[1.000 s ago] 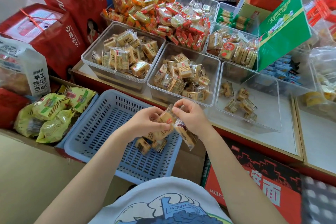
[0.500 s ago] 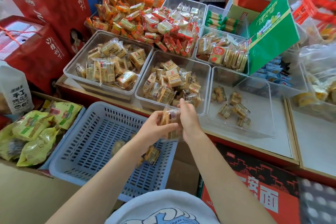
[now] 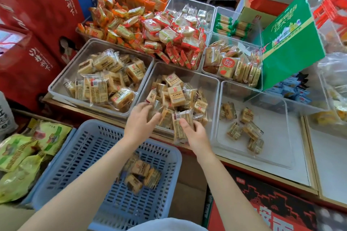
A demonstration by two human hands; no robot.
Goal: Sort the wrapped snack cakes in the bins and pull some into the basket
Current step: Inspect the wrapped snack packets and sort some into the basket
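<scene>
1. Middle bin point(image 3: 210, 80), clear plastic, holds a loose heap of wrapped snack cakes point(image 3: 175, 95). Both hands are at its near edge, reaching in over the rim.
2. Left hand point(image 3: 139, 122): lies on the cakes at the bin's near-left corner. Fingers extended and only loosely bent, tips touching the wrappers; no cake is visibly enclosed by them.
3. Right hand point(image 3: 195, 135): holds one wrapped cake point(image 3: 181, 125) at the bin's near edge. Thumb lies across the front of the wrapper, the other fingers curl behind it. The cake stands roughly upright, its lower end hanging over the bin rim.
4. Held cake: clear film, pale tan block inside, small dark-red label at the top corner. Same look as the cakes in the heap.
5. Blue basket point(image 3: 78, 157), slotted plastic, sits below and just in front of the bin. A small pile of the same cakes point(image 3: 140, 174) lies in its far-right part, partly blurred.
6. Left bin point(image 3: 62, 82) holds larger packs of similar cakes; right bin point(image 3: 281, 137) holds a few scattered ones.
</scene>
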